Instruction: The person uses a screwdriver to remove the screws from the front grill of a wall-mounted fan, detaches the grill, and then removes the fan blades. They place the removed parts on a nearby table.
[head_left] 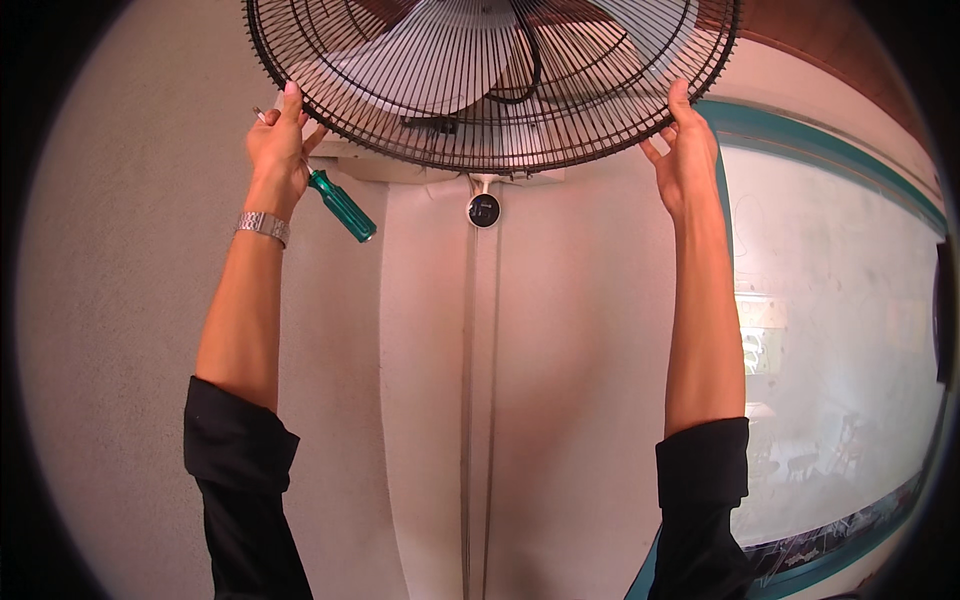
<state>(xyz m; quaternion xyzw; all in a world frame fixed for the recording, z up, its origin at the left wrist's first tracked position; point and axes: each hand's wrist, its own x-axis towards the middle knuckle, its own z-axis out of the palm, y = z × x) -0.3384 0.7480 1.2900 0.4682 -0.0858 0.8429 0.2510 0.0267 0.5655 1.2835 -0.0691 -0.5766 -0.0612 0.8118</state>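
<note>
Fan guard (560, 120): one round cage of thin black wire ribs, overhead at the top of the view, mounted against the wall.
Blades (440, 60): pale, smooth, translucent, seen through the ribs; their number cannot be told.
Left hand (278, 140): closed around one screwdriver (335, 200) with a ribbed green translucent handle, fingers also touching the guard's left rim.
Right hand (685, 150): open, fingers stretched up along the guard's right rim, touching it.
Wrist: one metal link watch (262, 226) on the left.
Sleeves: two, black, rolled back.
Wall (120, 330): rough grey plaster; a smooth cream column (560, 400) runs down the middle.
Board (840, 330): one whitish panel with teal frame, right.
</note>
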